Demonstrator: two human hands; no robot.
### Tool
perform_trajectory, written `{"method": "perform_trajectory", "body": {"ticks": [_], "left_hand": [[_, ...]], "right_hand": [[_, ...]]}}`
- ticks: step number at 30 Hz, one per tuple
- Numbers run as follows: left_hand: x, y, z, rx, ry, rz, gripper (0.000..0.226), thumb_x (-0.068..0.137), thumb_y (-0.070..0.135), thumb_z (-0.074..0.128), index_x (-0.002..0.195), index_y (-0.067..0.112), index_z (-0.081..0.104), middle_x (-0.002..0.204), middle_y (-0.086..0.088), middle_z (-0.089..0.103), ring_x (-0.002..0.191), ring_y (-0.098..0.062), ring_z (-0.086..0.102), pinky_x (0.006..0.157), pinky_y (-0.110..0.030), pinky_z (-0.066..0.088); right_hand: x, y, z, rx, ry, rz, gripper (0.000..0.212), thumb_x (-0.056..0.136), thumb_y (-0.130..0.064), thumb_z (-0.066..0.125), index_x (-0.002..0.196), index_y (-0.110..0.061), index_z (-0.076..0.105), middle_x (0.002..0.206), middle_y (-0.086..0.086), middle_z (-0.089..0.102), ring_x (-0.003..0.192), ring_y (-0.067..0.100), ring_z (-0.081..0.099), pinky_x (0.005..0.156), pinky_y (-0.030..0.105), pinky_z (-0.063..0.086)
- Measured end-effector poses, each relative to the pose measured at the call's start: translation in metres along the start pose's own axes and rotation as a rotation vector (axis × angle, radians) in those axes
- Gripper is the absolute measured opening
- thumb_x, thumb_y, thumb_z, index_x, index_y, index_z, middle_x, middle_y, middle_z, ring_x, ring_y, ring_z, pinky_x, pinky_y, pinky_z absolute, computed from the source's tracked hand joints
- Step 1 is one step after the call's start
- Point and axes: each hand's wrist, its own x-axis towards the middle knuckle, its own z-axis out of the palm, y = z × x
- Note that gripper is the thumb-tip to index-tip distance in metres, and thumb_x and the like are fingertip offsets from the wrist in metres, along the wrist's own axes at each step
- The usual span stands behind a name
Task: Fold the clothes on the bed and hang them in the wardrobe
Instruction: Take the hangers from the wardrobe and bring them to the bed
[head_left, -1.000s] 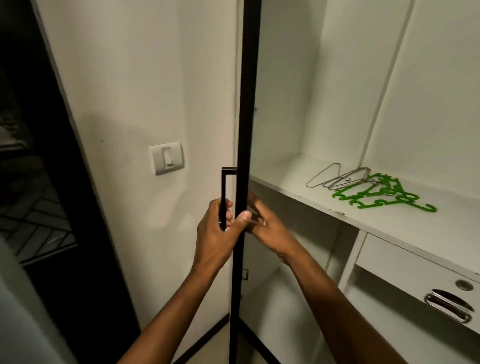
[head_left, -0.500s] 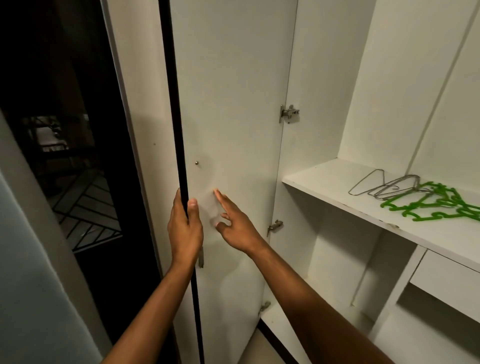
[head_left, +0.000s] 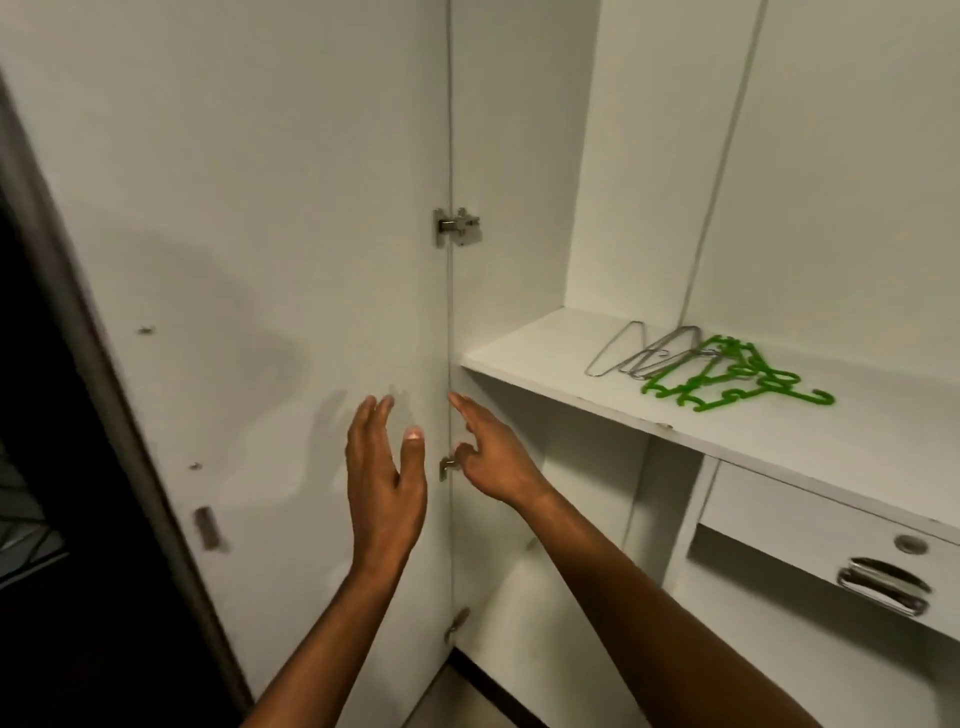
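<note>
Wardrobe door (head_left: 234, 260) open, hangers (head_left: 727, 371) on shelf (head_left: 519, 353) untouched. Left hand (head_left: 384, 478), right hand (head_left: 493, 457) empty, fingers straight, loosely spread. No clothes visible; folding, hanging likely pending.

Home bedroom: open white wardrobe (head_left: 649, 156), green hangers (head_left: 727, 382) and wire hangers (head_left: 639, 353) on shelf (head_left: 519, 353) at 2 o'clock, drawer (head_left: 810, 530) at 4 o'clock.

Both hands raised, left hand (head_left: 385, 467) flat, right hand (head_left: 493, 457) pointing (fingers loose)

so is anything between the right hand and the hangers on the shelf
Nothing visible does. The wardrobe door is swung wide, and the right hand sits open below and left of the green hangers and wire hangers.
</note>
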Motion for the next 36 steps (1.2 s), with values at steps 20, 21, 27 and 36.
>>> {"method": "perform_trajectory", "body": {"ticks": [20,21,27,36], "left_hand": [[0.103,0.037,0.435,0.317,-0.671,0.251,0.029,0.097,0.03,0.053,0.118,0.018,0.068,0.116,-0.007,0.07,0.111,-0.029,0.06,0.092,-0.04,0.048],[0.107,0.036,0.448,0.363,-0.689,0.255,0.029,0.098,0.029,0.054,0.121,0.018,0.067,0.118,-0.007,0.069,0.113,-0.029,0.059,0.093,-0.041,0.047],[0.132,0.033,0.512,0.628,-0.749,0.187,0.034,0.101,0.035,0.045,0.126,0.019,0.061,0.125,-0.008,0.064,0.118,-0.029,0.055,0.097,-0.042,0.045],[0.14,0.029,0.554,0.619,-0.743,-0.004,0.022,0.095,0.028,0.053,0.113,0.019,0.063,0.111,-0.005,0.064,0.112,-0.028,0.056,0.099,-0.045,0.034]], "right_hand": [[0.019,0.324,-0.322,-0.47,0.588,0.712,0.035,0.095,-0.023,0.052,0.13,-0.016,0.056,0.129,0.012,0.052,0.122,0.036,0.046,0.098,0.044,0.04],[0.018,0.337,-0.327,-0.483,0.583,0.759,0.038,0.094,-0.023,0.052,0.131,-0.017,0.054,0.132,0.011,0.049,0.125,0.036,0.043,0.101,0.046,0.037],[0.018,0.403,-0.35,-0.527,0.477,0.957,0.04,0.095,-0.025,0.047,0.135,-0.017,0.047,0.133,0.013,0.049,0.127,0.036,0.04,0.104,0.046,0.032],[0.034,0.442,-0.369,-0.531,0.407,0.768,0.033,0.094,-0.016,0.055,0.127,-0.017,0.06,0.124,0.015,0.055,0.121,0.036,0.045,0.097,0.037,0.039]]}}
